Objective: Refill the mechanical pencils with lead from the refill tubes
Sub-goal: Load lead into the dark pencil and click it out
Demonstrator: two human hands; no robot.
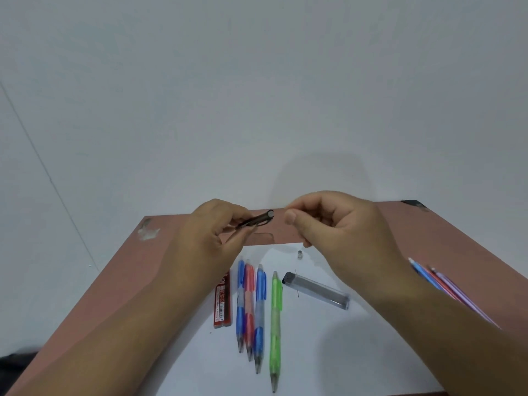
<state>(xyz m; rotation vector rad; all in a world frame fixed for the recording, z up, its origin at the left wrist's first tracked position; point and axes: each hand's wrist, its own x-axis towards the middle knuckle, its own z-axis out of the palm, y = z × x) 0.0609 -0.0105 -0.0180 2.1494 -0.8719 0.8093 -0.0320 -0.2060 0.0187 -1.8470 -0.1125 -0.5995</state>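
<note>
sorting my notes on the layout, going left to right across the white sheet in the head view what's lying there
red lead box → blue pencil → red pencil → second blue pencil → green pencil → clear lead tube. The small cap lies farther back, above the tube's left end.

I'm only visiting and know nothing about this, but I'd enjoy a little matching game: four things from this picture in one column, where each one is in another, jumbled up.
Things:
1. dark pencil
2. green pencil
3. clear lead tube
4. red lead pack

Places:
A. on the white sheet, to the right of the green pencil
B. held in the left hand, above the table
C. left of the row of pencils, beside a blue one
D. rightmost in the row of four pencils

Pairs: 1-B, 2-D, 3-A, 4-C
</note>
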